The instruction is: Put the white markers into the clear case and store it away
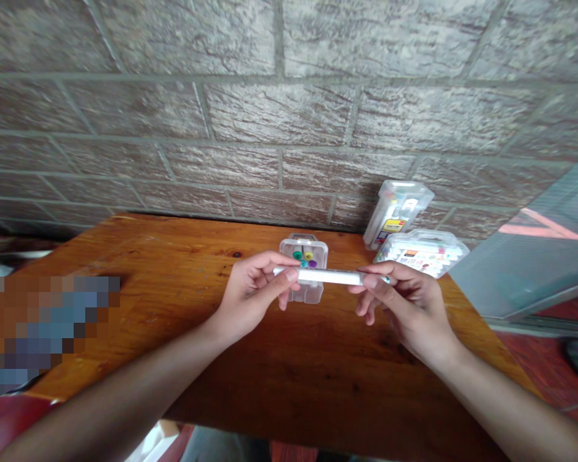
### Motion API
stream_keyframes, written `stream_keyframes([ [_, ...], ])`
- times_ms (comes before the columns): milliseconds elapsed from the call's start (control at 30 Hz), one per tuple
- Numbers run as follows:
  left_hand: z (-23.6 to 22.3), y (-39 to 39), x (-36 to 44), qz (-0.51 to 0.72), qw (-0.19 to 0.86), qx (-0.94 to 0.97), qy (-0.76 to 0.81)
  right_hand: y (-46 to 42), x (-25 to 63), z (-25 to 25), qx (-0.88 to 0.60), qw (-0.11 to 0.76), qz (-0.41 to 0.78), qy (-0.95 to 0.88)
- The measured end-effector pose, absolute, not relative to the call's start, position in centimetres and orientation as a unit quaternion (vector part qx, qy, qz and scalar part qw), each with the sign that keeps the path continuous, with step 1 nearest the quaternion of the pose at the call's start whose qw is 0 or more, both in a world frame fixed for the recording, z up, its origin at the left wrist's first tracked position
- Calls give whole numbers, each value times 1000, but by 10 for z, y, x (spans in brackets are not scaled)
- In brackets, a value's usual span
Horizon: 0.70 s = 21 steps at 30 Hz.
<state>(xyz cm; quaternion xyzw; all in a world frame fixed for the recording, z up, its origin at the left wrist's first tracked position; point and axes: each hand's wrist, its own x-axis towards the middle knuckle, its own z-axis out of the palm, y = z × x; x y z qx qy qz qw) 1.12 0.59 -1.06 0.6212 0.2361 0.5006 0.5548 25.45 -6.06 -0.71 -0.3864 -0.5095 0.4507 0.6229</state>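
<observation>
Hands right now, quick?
Left hand: closed on one end of the white marker.
Right hand: closed on its other end.

The left hand (262, 289) and the right hand (399, 301) hold a white marker (330, 276) between them, each pinching one end between thumb and fingers; it lies nearly level above a wooden surface (197, 256). Just behind it, partly hidden by it, a small clear case (320, 250) stands open on the surface, with marker ends in green, yellow, blue and purple showing inside. To the right, near the brick wall (250, 109), a tall clear case (390, 215) with a yellow label stands upright. Just beside it, in front, sits a wide clear case (424, 253) with a printed label, filled with more markers.
</observation>
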Motion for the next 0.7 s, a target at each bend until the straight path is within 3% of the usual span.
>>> stream_keyframes([
  [700,-11,9,9,508,658,524,187,-65,257,2,-356,627,532,-444],
])
